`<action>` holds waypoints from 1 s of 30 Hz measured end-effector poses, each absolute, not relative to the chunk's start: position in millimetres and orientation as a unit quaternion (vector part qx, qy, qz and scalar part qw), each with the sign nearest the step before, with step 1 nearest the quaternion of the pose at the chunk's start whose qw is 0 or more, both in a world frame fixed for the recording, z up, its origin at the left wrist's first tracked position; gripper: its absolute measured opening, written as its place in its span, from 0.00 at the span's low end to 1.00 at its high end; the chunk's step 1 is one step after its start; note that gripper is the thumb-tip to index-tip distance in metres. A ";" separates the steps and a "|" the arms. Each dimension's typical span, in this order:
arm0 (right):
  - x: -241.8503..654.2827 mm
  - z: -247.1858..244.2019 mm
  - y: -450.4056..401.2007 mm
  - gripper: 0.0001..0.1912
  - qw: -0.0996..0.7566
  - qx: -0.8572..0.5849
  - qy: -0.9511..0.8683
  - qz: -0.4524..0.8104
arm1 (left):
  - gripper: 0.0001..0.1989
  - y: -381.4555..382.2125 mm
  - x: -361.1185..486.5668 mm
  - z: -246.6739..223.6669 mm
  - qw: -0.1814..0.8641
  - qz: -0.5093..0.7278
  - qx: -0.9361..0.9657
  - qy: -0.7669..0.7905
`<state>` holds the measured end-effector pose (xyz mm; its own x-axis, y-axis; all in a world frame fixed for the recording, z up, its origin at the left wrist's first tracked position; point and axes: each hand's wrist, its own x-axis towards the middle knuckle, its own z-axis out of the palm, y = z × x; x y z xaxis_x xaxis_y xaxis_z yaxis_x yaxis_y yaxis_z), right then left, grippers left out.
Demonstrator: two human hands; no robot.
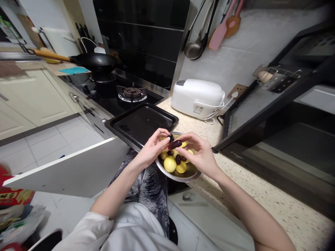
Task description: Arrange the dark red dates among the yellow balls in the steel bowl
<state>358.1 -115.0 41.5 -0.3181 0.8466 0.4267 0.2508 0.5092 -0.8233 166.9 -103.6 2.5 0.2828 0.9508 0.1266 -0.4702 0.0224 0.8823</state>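
Head view: at the frame's centre, the left hand [154,147] pinches a small dark piece [171,138] and the right hand [203,155] clamps a longer dark piece [175,144], fingers closed, over the bowl [184,179]; it seems to overhang the worktop [251,181], so a knock might tip it.

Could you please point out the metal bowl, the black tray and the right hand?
Metal bowl [192,169]: head view, bare inner wall.
Black tray [142,123]: head view, flat base.
Right hand [202,153]: head view, its middle.
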 end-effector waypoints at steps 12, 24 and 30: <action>359.3 14.3 -100.5 0.06 0.348 -0.437 -0.812 0.165 | 0.18 -103.9 169.5 -6.9 0.572 0.631 0.427 0.304; 364.2 13.4 -96.5 0.04 0.324 -0.432 -0.830 0.139 | 0.18 -104.5 170.7 -9.2 0.572 0.639 0.423 0.292; 364.1 20.9 -98.1 0.02 0.354 -0.424 -0.821 0.145 | 0.18 -104.9 171.3 -9.0 0.582 0.630 0.420 0.295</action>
